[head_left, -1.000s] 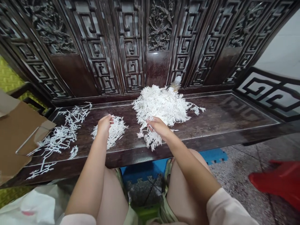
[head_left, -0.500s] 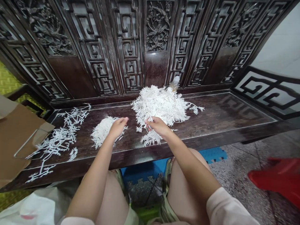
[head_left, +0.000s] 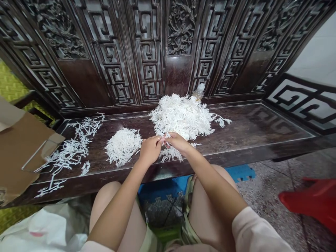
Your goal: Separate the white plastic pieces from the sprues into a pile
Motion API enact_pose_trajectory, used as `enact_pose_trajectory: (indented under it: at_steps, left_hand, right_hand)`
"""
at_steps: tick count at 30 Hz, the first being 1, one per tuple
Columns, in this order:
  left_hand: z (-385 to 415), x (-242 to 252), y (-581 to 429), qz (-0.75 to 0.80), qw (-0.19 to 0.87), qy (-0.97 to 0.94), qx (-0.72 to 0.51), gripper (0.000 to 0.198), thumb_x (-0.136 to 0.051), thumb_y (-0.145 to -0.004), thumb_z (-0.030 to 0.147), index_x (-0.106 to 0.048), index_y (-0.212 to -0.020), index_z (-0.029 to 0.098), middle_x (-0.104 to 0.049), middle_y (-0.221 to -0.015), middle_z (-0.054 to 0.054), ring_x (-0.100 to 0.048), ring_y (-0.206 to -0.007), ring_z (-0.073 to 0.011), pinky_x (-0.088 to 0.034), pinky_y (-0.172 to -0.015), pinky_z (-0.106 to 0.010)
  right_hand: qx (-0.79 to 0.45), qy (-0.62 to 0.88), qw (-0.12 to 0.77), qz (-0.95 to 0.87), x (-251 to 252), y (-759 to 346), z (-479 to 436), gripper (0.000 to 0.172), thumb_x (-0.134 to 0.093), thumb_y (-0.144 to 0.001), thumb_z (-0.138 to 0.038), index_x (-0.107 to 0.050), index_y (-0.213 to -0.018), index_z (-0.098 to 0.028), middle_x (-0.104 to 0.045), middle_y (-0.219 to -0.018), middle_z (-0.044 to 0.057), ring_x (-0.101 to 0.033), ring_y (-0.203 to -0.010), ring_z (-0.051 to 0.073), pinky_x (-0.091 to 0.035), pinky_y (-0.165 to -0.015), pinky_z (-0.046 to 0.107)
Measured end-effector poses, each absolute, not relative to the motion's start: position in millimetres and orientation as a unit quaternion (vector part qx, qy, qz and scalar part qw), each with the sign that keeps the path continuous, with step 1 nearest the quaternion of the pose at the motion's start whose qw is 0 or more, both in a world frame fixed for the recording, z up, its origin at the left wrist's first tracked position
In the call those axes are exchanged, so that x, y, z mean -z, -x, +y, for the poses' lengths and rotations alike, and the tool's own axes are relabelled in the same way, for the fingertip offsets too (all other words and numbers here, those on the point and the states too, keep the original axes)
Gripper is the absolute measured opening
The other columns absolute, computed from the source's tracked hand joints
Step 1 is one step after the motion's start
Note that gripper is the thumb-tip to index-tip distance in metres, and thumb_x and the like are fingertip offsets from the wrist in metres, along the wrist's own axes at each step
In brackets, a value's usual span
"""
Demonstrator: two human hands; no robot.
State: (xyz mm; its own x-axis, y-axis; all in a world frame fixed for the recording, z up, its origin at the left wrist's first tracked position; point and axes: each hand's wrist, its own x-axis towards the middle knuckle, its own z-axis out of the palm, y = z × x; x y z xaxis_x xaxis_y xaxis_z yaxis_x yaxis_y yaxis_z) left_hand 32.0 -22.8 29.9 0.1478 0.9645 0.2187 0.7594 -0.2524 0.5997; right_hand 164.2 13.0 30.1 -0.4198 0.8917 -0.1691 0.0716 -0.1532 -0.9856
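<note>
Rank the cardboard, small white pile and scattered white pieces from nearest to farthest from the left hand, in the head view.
From the left hand:
1. Small white pile: just left.
2. Scattered white pieces: farther left.
3. Cardboard: at the picture's left edge.

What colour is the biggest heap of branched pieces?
The biggest heap is white, shown best in the head view.

Can't read any text, label, brand, number or sign in this view. Can spot a red mark [head_left: 36, 233] on the white bag [head_left: 51, 221] at lower left, but can't resolve letters or a logo. Can see a small dark patch [head_left: 2, 194] low on the cardboard [head_left: 25, 148], right at the frame edge; can't tell print from stain. Can't make out lettering on the bottle [head_left: 200, 91].
</note>
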Motion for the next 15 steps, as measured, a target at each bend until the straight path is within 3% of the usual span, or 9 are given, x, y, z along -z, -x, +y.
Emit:
enact_pose_trajectory:
  at_steps: [8,12,15]
  left_hand:
    - [-24,-28,-40,0.587,0.269,-0.634,-0.426,0.032,-0.038,-0.079,0.034,-0.051,-0.056,0.017,-0.050,-0.054,0.000,-0.044,-0.054,-0.0122,-0.031,-0.054,-0.024]
    - [-15,-22,-42,0.599,0.306,-0.556,-0.489,0.030,-0.039,-0.077,0.035,-0.042,-0.052,0.017,-0.041,-0.050,0.002,-0.038,-0.050,-0.0105,-0.030,-0.051,-0.024]
    - [5,-16,-3,0.715,0.256,-0.396,-0.516,0.027,-0.029,-0.078,0.029,-0.038,-0.055,0.018,-0.036,-0.049,0.002,-0.036,-0.047,-0.0101,-0.031,-0.049,-0.024]
  right_hand:
    - [-0.644,0.437,0.365,-0.511,-42,-153,4,0.016,-0.058,-0.056,-0.026,-0.047,-0.061,-0.016,-0.042,-0.051,-0.004,-0.035,-0.049,0.007,-0.023,-0.048,0.022]
    - [-0.554,0.465,0.447,-0.527,-47,-150,-3,0.011,-0.052,-0.061,-0.025,-0.045,-0.058,-0.017,-0.041,-0.055,-0.003,-0.036,-0.055,0.009,-0.028,-0.053,0.023]
    - [-0.473,0.477,0.520,-0.527,-52,-166,-1,0.011,-0.049,-0.065,-0.025,-0.043,-0.058,-0.019,-0.040,-0.058,-0.002,-0.036,-0.056,0.010,-0.028,-0.054,0.024]
